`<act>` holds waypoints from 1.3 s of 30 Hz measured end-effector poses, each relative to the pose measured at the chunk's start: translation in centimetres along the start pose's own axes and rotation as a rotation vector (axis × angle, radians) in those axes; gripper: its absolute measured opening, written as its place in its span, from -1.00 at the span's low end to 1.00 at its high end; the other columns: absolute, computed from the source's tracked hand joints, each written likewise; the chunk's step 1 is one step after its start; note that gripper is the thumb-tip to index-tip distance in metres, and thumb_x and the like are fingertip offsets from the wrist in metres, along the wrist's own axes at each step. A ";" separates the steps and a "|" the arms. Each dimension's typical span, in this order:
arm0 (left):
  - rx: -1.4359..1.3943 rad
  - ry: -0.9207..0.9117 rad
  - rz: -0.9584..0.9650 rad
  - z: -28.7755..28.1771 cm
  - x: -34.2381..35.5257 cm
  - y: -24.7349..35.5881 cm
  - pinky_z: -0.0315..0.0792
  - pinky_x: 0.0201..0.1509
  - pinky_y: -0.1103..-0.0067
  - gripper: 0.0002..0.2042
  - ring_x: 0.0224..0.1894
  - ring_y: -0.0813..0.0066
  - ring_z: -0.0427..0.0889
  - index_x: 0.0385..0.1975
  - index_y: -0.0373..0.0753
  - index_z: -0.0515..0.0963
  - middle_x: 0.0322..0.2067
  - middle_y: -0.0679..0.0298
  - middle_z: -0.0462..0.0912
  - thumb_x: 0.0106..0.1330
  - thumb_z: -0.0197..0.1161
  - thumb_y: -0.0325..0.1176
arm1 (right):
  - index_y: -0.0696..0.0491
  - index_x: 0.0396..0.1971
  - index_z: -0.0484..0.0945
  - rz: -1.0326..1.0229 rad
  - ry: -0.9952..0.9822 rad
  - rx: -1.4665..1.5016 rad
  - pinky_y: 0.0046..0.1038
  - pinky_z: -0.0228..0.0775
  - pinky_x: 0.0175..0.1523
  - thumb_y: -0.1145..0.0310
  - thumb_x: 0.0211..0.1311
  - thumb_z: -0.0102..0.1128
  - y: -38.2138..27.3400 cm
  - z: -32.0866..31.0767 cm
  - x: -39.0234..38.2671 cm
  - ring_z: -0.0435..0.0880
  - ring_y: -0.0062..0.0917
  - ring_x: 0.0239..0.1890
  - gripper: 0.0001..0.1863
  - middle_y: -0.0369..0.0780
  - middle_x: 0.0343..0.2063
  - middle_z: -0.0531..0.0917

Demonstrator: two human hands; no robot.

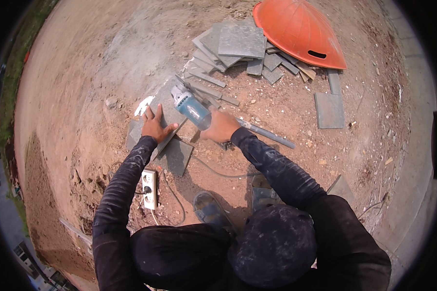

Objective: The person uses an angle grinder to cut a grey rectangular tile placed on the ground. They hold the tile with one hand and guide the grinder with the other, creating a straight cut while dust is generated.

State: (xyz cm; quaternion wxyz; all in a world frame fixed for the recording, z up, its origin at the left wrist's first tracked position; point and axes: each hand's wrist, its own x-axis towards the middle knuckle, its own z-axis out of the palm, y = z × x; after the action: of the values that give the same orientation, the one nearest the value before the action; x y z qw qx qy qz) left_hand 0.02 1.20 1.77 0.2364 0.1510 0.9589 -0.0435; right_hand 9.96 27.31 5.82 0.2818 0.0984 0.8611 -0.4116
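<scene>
My right hand (220,124) grips the body of a teal and silver angle grinder (193,109), whose head and disc are at the upper end over a grey stone tile (166,94). Pale dust hangs around the disc and beyond it. My left hand (154,125) rests with spread fingers on the same tile, left of the grinder. More grey tiles (175,156) lie beneath it toward me. A grey pipe or bar (269,136) lies on the ground to the right of my right hand, partly hidden by it.
Stacked tiles and offcuts (240,43) lie ahead beside an upturned orange plastic dome (296,31). A separate tile (329,110) is at right. A white power strip (149,188) with plug and cables lies near my sandalled feet (204,206). Concrete paving (408,213) runs along the right.
</scene>
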 end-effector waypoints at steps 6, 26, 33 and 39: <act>-0.010 0.008 0.009 0.1 0.0 0.1 0.16 0.33 0.09 0.08 0.36 -0.46 -0.10 0.44 0.02 -0.08 0.37 -0.29 -0.13 -0.03 0.19 0.46 | 0.37 -0.13 0.49 -0.015 0.024 0.006 -0.27 0.49 -0.01 0.00 -0.31 0.40 0.5 0.1 -0.8 0.66 -0.06 -0.15 -0.20 0.15 -0.23 0.64; -0.016 0.031 0.043 0.9 0.5 -0.8 0.19 0.30 0.05 0.09 0.34 -0.52 -0.09 0.43 0.01 -0.06 0.36 -0.32 -0.12 -0.06 0.17 0.49 | 0.36 -0.07 0.43 0.012 -0.058 -0.014 -0.28 0.49 -0.04 -0.01 -0.29 0.40 0.4 -0.6 -1.1 0.65 -0.08 -0.16 -0.16 0.12 -0.23 0.63; -0.022 0.035 0.045 0.7 0.3 -0.8 0.20 0.29 0.06 0.08 0.34 -0.50 -0.06 0.43 0.01 -0.04 0.36 -0.31 -0.12 -0.06 0.18 0.48 | 0.35 -0.16 0.53 0.016 -0.031 0.003 -0.30 0.49 -0.03 0.03 -0.31 0.40 -0.2 -0.4 -0.4 0.67 -0.10 -0.16 -0.25 0.12 -0.23 0.65; -0.016 0.040 0.041 0.6 0.2 -0.6 0.19 0.31 0.08 0.08 0.35 -0.47 -0.07 0.43 0.03 -0.04 0.37 -0.30 -0.13 -0.05 0.19 0.47 | 0.33 -0.19 0.56 0.027 -0.028 0.018 -0.29 0.50 -0.03 0.01 -0.32 0.40 0.0 -0.1 0.5 0.67 -0.09 -0.16 -0.26 0.12 -0.24 0.65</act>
State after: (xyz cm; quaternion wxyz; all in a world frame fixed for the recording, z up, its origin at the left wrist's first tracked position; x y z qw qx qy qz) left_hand -0.09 0.60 1.19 0.2194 0.1697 0.9604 -0.0278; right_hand 9.56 27.33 5.58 0.2986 0.1066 0.8518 -0.4170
